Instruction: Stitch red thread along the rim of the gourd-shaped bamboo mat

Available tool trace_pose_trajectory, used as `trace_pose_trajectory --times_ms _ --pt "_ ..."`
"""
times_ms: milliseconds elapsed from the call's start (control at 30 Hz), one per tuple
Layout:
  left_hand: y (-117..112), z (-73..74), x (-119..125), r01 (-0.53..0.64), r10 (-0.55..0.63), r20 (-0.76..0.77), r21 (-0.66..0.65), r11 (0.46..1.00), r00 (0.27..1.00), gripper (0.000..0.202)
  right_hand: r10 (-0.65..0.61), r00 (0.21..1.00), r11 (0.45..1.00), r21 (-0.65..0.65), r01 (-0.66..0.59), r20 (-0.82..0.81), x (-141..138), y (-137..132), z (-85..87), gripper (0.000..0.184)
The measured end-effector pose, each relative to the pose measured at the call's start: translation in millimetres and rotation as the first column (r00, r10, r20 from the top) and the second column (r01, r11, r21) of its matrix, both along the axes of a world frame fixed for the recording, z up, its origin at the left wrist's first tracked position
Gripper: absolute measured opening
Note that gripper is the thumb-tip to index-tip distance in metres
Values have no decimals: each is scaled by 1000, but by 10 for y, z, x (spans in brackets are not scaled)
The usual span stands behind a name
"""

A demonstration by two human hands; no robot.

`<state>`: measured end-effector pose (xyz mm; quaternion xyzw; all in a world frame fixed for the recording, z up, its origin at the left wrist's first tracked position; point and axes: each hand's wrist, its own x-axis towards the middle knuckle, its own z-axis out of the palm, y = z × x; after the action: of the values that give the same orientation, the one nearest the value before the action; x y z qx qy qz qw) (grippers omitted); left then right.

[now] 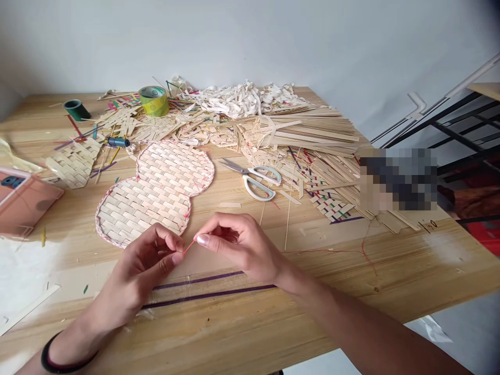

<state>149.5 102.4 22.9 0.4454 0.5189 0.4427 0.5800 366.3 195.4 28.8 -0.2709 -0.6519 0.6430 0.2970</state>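
- The left hand [144, 265] and the right hand [238, 245] meet almost fingertip to fingertip, each pinching one end of a short red strand [188, 246], so both are closed on it.
- The strand's long axis slants, lower at the left thumb and higher at the right fingertips. It is taut and hair-thin — thread or a dyed sliver, I cannot tell which.
- The woven mat [156, 187] lies flat on the desk [390, 271] just beyond the hands, nearer the left one. It is gourd-shaped with two rounded lobes, made of pale flat strips in a basket weave, with a pinkish-red stitched rim.
- White-handled scissors [255, 179] lie right of the mat, nearer the right hand, blades pointing left.
- Behind them are loose pale strips [312, 130] — stiff and straight — and a tangle of white ribbon [242, 99].
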Motion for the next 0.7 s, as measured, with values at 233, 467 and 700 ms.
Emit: trace_pose_trajectory --times_ms 233,467,700 --pt "-5 -6 -2 32 -32 -33 14 999 999 18 -84 996 995 46 83 21 -6 19 27 22" --pt "3 21 7 85 -82 -84 41 996 993 20 -105 994 992 78 103 15 -10 28 12 22" --pt "20 14 -6 136 -131 -84 56 989 988 17 -127 992 985 118 123 26 -14 28 -26 22"
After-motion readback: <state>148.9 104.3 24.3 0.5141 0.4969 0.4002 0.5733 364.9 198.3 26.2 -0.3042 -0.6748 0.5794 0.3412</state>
